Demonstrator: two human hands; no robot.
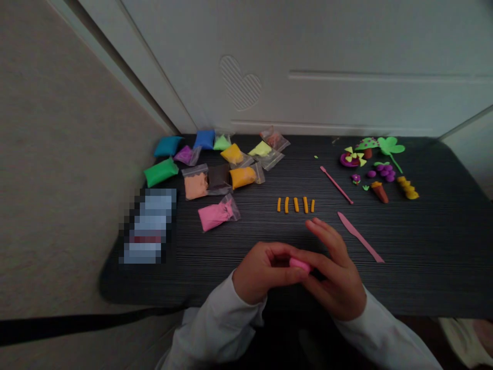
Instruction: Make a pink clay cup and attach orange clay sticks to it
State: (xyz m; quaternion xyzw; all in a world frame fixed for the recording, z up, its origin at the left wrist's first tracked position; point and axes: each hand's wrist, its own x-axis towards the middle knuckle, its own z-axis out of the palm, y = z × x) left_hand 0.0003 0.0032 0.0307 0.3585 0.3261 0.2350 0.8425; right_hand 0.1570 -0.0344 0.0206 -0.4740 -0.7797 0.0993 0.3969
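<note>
A small lump of pink modelling clay (300, 264) is pinched between my two hands over the table's near side. My left hand (259, 271) grips it from the left with thumb and fingers. From the right, my right hand (336, 275) presses thumb and forefinger on the same lump, its other fingers partly raised. Just beyond the hands lie several short orange clay strips (296, 204) in a row. A pink plastic knife (360, 236) rests to the right, and a thin pink modelling tool (336, 184) lies farther back.
Bags of coloured clay cover the back left, among them an opened pink bag (214, 215) and a green one (160, 172). A pixelated phone-like object (150, 226) lies at left. Finished clay figures, including purple grapes (385, 171), sit at back right. A white panel (327, 41) stands behind the table.
</note>
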